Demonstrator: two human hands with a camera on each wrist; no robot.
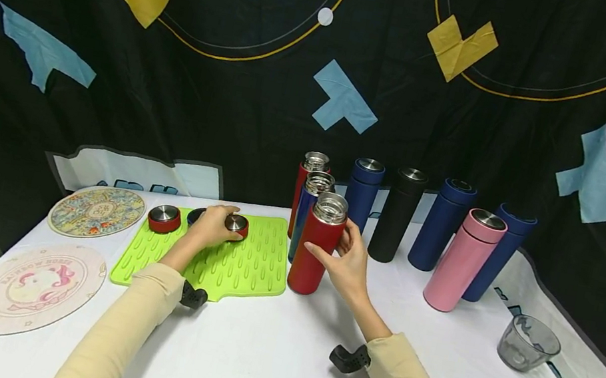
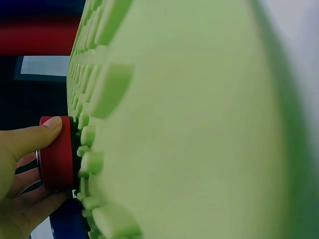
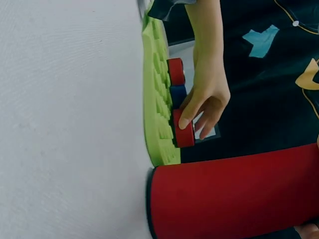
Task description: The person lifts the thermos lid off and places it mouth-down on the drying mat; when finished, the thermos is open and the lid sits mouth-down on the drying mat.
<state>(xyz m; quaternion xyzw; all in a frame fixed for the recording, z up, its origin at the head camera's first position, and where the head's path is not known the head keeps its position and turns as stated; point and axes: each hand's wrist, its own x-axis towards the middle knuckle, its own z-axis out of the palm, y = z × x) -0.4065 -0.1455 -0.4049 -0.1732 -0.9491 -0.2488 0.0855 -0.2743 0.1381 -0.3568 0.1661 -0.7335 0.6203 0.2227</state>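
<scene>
Head view shows three uncapped bottles in a row on the white table: a rear red bottle, a blue bottle and a front red bottle. Bare steel necks top all three; their contents cannot be made out. To the right stand bottles with lids on, insides hidden: a black bottle, a pink bottle and three navy ones. A clear glass cup sits near the right edge.

The left hand pinches a red lid, thumb on one side and fingers on the other, parted only by the lid's width. The right hand curves around the front red bottle, thumb on the near side, spread as wide as its body.

The pinched lid is short and round with a steel top, and its dark rim touches the nubs of the green mat. Beside it are a dark blue lid and a second red lid.
</scene>
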